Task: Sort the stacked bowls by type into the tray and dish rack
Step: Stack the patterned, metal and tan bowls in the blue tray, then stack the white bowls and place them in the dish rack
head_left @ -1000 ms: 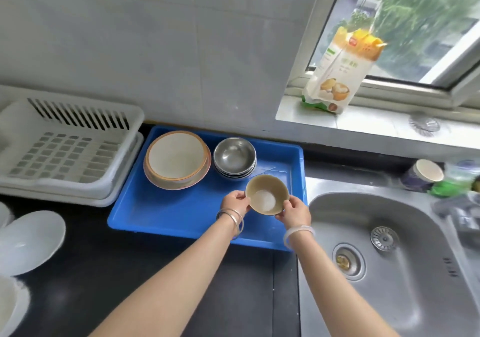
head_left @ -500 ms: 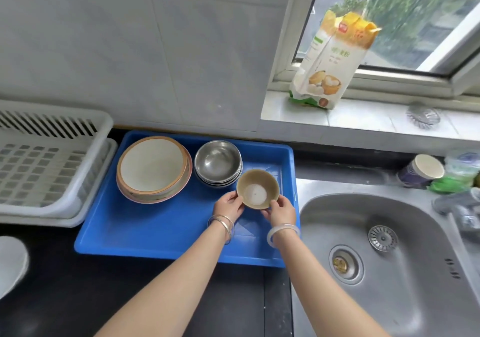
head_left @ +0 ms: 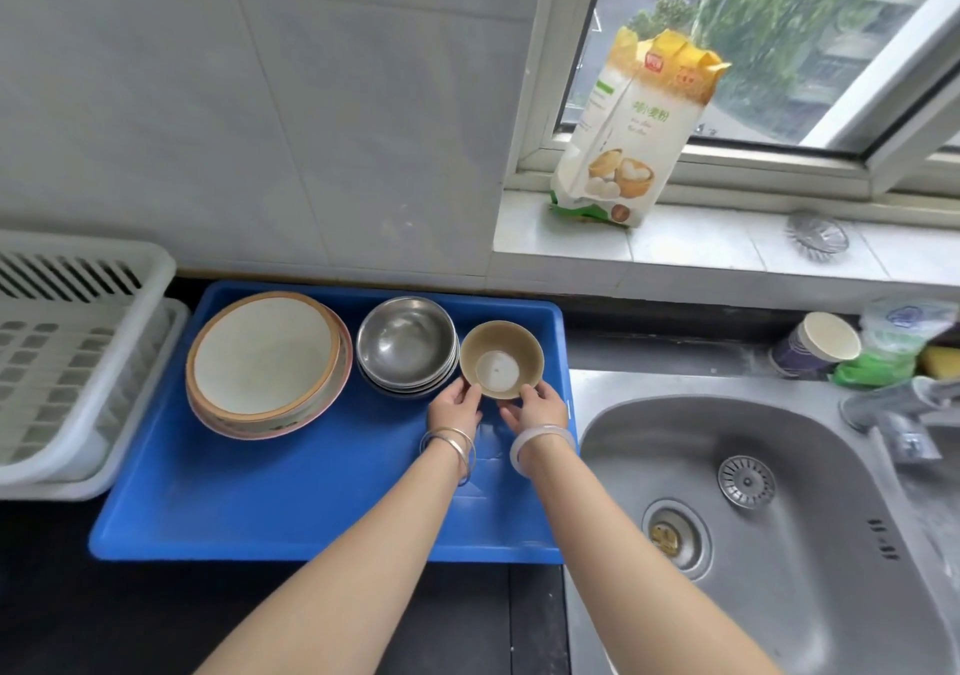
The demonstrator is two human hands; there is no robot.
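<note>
A small tan bowl [head_left: 501, 360] is pinched at its near rim by the fingers of the left hand [head_left: 454, 409] and the right hand [head_left: 535, 409], at the back right corner of the blue tray [head_left: 311, 518]. It is just beside a stack of steel bowls [head_left: 407, 344]; contact cannot be told. Two risks are judged likely: the rim may be knocked against the steel stack, or the bowl tipped if released unevenly beside the tray's wall.

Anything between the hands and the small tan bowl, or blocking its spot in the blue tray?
Nothing visible. The left hand and right hand hold the tan bowl at its near rim, far right in the blue tray beside the steel bowls.
</note>
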